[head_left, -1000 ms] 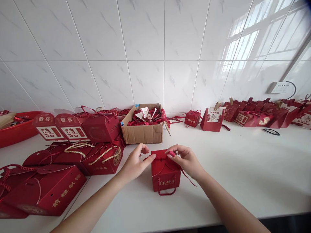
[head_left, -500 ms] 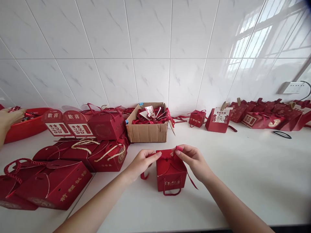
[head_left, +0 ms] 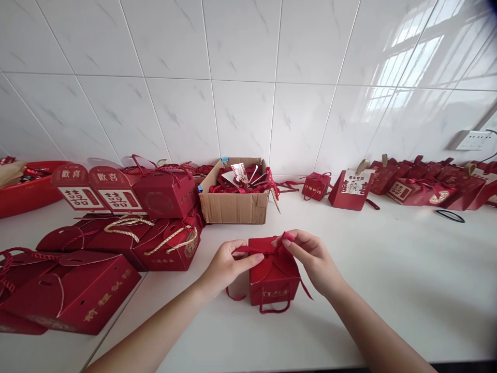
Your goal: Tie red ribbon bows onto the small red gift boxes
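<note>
A small red gift box with gold lettering and a rope handle stands upright in front of me. Across its folded top runs a red ribbon, crossed near the middle. My left hand pinches the ribbon at the box's left edge, thumb on top; a loose tail curls down to the table below it. Over the right edge of the top, my right hand is closed on a folded piece of the same ribbon between thumb and fingers. Another ribbon tail hangs down the box's right side.
Larger red boxes are piled at the left. A cardboard carton of ribbons and tags stands behind. Small red boxes and bags line the wall at right, near a black loop. Another person's hand is over a red basin.
My left hand has taken up the left part of the ribbon and now draws it out to the left. My right hand keeps its pinch. The view has shifted slightly.
</note>
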`<state>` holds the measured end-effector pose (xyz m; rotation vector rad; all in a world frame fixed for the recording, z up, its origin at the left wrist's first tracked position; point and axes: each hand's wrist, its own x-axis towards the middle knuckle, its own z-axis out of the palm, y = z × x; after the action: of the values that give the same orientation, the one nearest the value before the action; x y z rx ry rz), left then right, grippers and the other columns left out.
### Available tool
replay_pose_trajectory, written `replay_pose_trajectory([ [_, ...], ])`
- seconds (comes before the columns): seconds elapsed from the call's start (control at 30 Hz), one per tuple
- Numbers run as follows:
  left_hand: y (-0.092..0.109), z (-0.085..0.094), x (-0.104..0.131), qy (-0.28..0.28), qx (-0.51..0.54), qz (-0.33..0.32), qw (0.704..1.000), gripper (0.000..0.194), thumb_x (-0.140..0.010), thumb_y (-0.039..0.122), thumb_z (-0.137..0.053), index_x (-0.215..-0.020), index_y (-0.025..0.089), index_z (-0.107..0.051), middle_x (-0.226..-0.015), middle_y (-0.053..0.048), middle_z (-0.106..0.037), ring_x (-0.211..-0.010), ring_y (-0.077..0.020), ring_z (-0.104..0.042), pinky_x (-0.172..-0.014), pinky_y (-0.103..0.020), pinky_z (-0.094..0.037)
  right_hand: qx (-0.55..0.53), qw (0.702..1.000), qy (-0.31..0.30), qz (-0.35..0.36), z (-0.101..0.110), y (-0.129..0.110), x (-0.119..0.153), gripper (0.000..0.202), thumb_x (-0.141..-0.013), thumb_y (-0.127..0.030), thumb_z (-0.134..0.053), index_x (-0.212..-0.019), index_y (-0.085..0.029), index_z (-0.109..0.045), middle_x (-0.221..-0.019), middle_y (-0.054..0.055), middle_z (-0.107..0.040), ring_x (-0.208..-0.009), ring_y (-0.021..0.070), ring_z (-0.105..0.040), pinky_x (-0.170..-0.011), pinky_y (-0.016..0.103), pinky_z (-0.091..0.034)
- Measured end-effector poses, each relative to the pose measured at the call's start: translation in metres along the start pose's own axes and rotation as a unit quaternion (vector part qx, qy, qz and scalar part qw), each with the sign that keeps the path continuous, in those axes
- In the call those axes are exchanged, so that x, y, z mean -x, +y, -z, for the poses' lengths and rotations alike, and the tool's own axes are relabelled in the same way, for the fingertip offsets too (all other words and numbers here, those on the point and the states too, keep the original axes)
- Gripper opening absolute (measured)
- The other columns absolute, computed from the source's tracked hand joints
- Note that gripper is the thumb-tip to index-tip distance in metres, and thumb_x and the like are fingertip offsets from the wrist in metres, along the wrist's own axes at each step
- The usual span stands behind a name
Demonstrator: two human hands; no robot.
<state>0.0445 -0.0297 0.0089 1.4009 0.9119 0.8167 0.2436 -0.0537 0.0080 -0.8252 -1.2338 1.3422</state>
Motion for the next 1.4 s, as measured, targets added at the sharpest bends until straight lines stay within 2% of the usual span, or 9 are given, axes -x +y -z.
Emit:
replay_pose_trajectory([
  [0.63,0.002,-0.002,0.002,0.016,-0.023,0.000,1.000,0.024,-0.074,0.037,-0.069,-0.083,0.016,-0.064,-0.086,-0.006,-0.069,-0.081,-0.0190,-0.063,-0.072,-0.028,-0.048,-0.016,1.000,-0.004,0.003,-0.002,-0.001,0.001,0.016,-0.086,-0.036,-0.061,-0.082,-0.020,-0.063,-0.087,0.003,-0.071,-0.078,0.0138,-0.064,-0.072,0.026,-0.051],
  [0.7,0.001,-0.002,0.002,0.028,-0.037,-0.010,0.999,0.024,-0.072,0.038,-0.070,-0.077,0.016,-0.061,-0.075,-0.001,-0.063,-0.071,-0.0144,-0.057,-0.064,-0.025,-0.044,-0.014,1.000,-0.003,0.001,-0.003,-0.001,0.001,0.017,-0.085,-0.037,-0.061,-0.082,-0.020,-0.063,-0.086,0.004,-0.070,-0.077,0.0145,-0.064,-0.071,0.026,-0.051],
  [0.77,0.001,-0.001,0.001,0.044,-0.062,-0.025,0.997,0.028,-0.069,0.038,-0.073,-0.069,0.016,-0.055,-0.062,0.005,-0.048,-0.059,-0.0090,-0.045,-0.055,-0.021,-0.035,-0.010,1.000,0.003,-0.001,-0.004,-0.001,0.000,0.018,-0.084,-0.038,-0.061,-0.082,-0.020,-0.062,-0.084,0.004,-0.070,-0.075,0.0151,-0.063,-0.068,0.027,-0.051],
  [0.83,0.002,0.001,0.000,0.050,-0.076,-0.038,0.995,0.033,-0.069,0.038,-0.073,-0.065,0.017,-0.049,-0.057,0.007,-0.036,-0.054,-0.0068,-0.034,-0.051,-0.020,-0.028,-0.002,1.000,0.015,-0.002,-0.006,0.000,-0.002,0.020,-0.084,-0.040,-0.061,-0.083,-0.020,-0.061,-0.081,0.004,-0.069,-0.072,0.0153,-0.062,-0.066,0.028,-0.050],
  [1.0,0.021,0.011,0.002,0.026,-0.109,-0.059,0.992,0.037,-0.079,0.043,-0.060,-0.060,0.018,-0.040,-0.053,0.007,-0.032,-0.048,-0.0070,-0.027,-0.045,-0.021,-0.022,0.108,0.993,0.040,0.027,-0.010,0.002,-0.005,0.024,-0.085,-0.042,-0.056,-0.081,-0.019,-0.060,-0.070,0.001,-0.064,-0.064,0.0133,-0.056,-0.061,0.025,-0.045],
  [1.1,0.042,0.016,0.007,0.032,-0.232,-0.120,0.965,0.027,-0.079,0.039,-0.062,-0.065,0.018,-0.053,-0.060,0.003,-0.046,-0.055,-0.0095,-0.042,-0.049,-0.021,-0.032,0.223,0.971,0.073,0.036,-0.013,0.000,-0.007,0.023,-0.085,-0.038,-0.055,-0.079,-0.018,-0.064,-0.063,0.001,-0.061,-0.061,0.0133,-0.052,-0.059,0.025,-0.042],
  [1.23,0.071,0.014,0.011,0.038,-0.407,-0.262,0.874,0.012,-0.080,0.031,-0.061,-0.076,0.021,-0.066,-0.078,-0.002,-0.063,-0.074,-0.0157,-0.056,-0.069,-0.026,-0.042,0.287,0.954,0.088,0.022,-0.019,-0.003,-0.010,0.018,-0.080,-0.031,-0.055,-0.077,-0.017,-0.066,-0.065,0.003,-0.064,-0.059,0.0149,-0.054,-0.055,0.026,-0.042],
  [1.33,0.087,0.005,0.000,-0.018,-0.468,-0.324,0.822,0.012,-0.082,0.026,-0.058,-0.081,0.024,-0.070,-0.080,-0.001,-0.067,-0.080,-0.0178,-0.057,-0.081,-0.030,-0.040,0.313,0.947,0.054,0.043,-0.019,-0.005,-0.011,0.015,-0.079,-0.024,-0.053,-0.077,-0.018,-0.067,-0.064,0.001,-0.064,-0.057,0.0144,-0.052,-0.055,0.026,-0.041],
  [1.4,0.091,-0.001,-0.012,-0.039,-0.468,-0.329,0.819,0.014,-0.083,0.024,-0.056,-0.082,0.024,-0.070,-0.079,-0.001,-0.068,-0.079,-0.0184,-0.058,-0.085,-0.032,-0.039,0.317,0.946,0.007,0.074,-0.016,-0.006,-0.010,0.018,-0.080,-0.020,-0.049,-0.074,-0.019,-0.066,-0.064,0.000,-0.062,-0.058,0.0142,-0.051,-0.056,0.025,-0.040],
])
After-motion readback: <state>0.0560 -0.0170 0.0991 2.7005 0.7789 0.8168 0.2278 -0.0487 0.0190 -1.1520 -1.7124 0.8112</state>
